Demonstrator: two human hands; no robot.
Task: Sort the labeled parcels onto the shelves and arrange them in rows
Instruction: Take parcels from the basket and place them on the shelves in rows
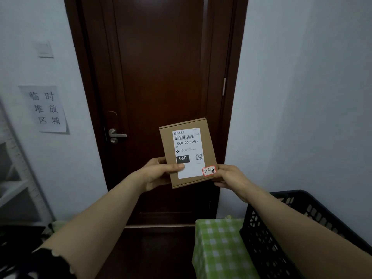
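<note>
1. Dark wooden door (157, 81) between pale walls; black crate (281, 234) at lower right.
2. Both hands grip one cardboard parcel (187, 152), raised before the door.
3. Left hand (159, 172) pinches its lower left edge; right hand (229, 176) its lower right corner.

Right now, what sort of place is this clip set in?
Probably a small room used as a makeshift parcel depot: a paper wall sign reads temporary stacking area, white shelving stands at the left edge, and a labelled cardboard parcel is held before a dark wooden door.
</note>
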